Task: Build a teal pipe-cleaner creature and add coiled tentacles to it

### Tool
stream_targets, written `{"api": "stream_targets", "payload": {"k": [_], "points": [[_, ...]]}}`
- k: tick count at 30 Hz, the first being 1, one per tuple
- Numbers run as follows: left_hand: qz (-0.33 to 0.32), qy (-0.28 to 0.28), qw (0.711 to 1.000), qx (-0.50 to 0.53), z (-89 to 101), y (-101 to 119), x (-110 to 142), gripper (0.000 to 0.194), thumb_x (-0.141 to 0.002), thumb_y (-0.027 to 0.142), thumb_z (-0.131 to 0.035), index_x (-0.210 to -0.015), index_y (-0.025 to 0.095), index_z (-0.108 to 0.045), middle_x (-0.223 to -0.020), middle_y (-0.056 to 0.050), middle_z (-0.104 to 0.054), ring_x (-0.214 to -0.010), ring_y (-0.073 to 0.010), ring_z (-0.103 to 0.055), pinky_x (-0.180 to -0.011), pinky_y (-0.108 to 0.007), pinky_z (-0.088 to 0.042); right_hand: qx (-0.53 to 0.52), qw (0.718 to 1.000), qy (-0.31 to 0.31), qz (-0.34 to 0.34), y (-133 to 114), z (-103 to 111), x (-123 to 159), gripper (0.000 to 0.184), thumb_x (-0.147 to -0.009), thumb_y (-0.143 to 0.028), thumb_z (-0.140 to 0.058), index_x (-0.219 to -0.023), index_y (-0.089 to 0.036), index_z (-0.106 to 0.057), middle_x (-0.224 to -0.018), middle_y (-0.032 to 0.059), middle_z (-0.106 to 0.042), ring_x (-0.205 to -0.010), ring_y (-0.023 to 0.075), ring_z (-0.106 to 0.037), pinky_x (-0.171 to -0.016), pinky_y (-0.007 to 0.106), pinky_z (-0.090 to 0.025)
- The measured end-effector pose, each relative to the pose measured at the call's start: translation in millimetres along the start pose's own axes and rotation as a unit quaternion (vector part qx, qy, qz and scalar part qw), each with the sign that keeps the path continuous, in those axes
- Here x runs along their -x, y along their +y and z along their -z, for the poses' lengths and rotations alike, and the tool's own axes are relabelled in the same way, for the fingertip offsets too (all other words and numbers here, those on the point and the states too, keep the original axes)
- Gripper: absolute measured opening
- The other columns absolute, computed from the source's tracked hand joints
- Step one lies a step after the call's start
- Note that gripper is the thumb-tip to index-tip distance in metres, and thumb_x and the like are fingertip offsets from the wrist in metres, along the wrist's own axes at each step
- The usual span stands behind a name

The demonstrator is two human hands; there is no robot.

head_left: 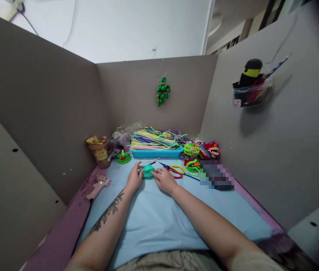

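Between my two hands is a small rounded teal piece (148, 171) that looks made of fuzzy pipe cleaners, with a ridged lower edge. My left hand (135, 176) grips its left side with the fingers curled. On its right side, the fingers of my right hand (163, 178) press against it; a ring shows on one finger. Scissors (177, 171) with red and yellow handles lie just right of my right hand. Behind the teal piece, a few loose pipe cleaners (150, 161) rest on the light blue cloth (159, 218).
A blue tray (156, 153) heaped with pipe cleaners (153, 139) stands at the back. Left are a green frog-like figure (124, 157), a cup (98, 152) and a pink glue gun (99, 187). Right are colourful figures (191, 150) and a blurred dark phone-like object (217, 176). Grey panels enclose three sides.
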State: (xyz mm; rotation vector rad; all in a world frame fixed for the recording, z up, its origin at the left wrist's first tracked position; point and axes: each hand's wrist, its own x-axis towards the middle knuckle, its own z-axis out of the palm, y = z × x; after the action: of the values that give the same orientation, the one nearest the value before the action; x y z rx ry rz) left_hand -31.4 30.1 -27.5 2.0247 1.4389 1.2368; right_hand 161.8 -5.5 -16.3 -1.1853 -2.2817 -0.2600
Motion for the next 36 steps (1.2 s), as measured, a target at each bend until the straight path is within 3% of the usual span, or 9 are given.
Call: {"api": "stream_targets", "payload": {"k": [7,12,19,23,28,33,36], "points": [[0.002,-0.001,1.0,0.0,-0.9,-2,-1,0.048,-0.081,0.017,-0.046,-0.129,0.016,-0.041,-0.111,-0.01,-0.064,-0.105,-0.0219,-0.058,-0.093,-0.041,-0.043,-0.01,1.0,0.003,0.002,1,-1,0,0.033,-0.085,-0.019,-0.05,-0.115,-0.023,-0.061,-0.095,0.0076,-0.064,-0.088,0.0205,-0.053,-0.074,0.029,-0.044],[0.017,-0.006,0.998,0.058,3.8,-2,-1,0.056,-0.082,0.015,-0.041,-0.137,0.016,-0.031,-0.113,-0.011,-0.064,-0.111,-0.0202,-0.056,-0.094,-0.039,-0.043,-0.047,0.998,0.048,0.0,3,1,1,0.028,-0.087,-0.018,-0.047,-0.109,-0.021,-0.064,-0.092,0.0071,-0.063,-0.087,0.0189,-0.053,-0.074,0.028,-0.043],[-0.005,0.176,0.984,0.027,14.4,-1,-3,0.065,-0.081,0.02,-0.046,-0.141,0.022,-0.021,-0.139,-0.012,-0.038,-0.123,-0.0219,-0.044,-0.102,-0.041,-0.035,-0.073,0.995,0.066,0.015,-1,7,2,0.015,-0.086,-0.023,-0.051,-0.083,-0.018,-0.065,-0.081,0.0047,-0.06,-0.082,0.0157,-0.054,-0.075,0.025,-0.041],[-0.021,0.221,0.975,-0.003,16.0,3,-4,0.064,-0.081,0.023,-0.05,-0.139,0.017,-0.023,-0.137,-0.016,-0.036,-0.124,-0.0234,-0.04,-0.105,-0.04,-0.032,-0.057,0.995,0.078,0.014,-1,7,2,0.029,-0.085,-0.034,-0.055,-0.062,-0.017,-0.059,-0.071,0.0042,-0.06,-0.074,0.0147,-0.054,-0.068,0.024,-0.038],[-0.037,0.212,0.977,-0.011,14.1,15,0,0.059,-0.082,0.024,-0.051,-0.136,0.016,-0.028,-0.13,-0.016,-0.041,-0.122,-0.0249,-0.041,-0.104,-0.042,-0.033,-0.019,0.998,0.065,0.015,2,4,3,0.041,-0.087,-0.03,-0.05,-0.048,-0.017,-0.055,-0.051,0.0008,-0.057,-0.053,0.0103,-0.051,-0.056,0.023,-0.03],[-0.044,0.183,0.982,0.006,15.8,38,8,0.059,-0.082,0.024,-0.053,-0.135,0.02,-0.029,-0.133,-0.014,-0.04,-0.124,-0.0253,-0.039,-0.103,-0.044,-0.033,-0.006,0.998,0.045,0.034,5,2,-1,0.033,-0.082,-0.02,-0.047,-0.05,-0.018,-0.055,-0.05,0.0001,-0.057,-0.052,0.0108,-0.05,-0.054,0.024,-0.029],[-0.025,0.206,0.977,0.045,23.8,55,13,0.057,-0.082,0.024,-0.052,-0.135,0.024,-0.03,-0.134,-0.011,-0.04,-0.123,-0.024,-0.041,-0.1,-0.042,-0.037,-0.018,0.997,0.025,0.073,10,1,-3,0.026,-0.074,-0.014,-0.047,-0.048,-0.019,-0.05,-0.048,-0.0002,-0.054,-0.05,0.0111,-0.047,-0.053,0.024,-0.028]]}}
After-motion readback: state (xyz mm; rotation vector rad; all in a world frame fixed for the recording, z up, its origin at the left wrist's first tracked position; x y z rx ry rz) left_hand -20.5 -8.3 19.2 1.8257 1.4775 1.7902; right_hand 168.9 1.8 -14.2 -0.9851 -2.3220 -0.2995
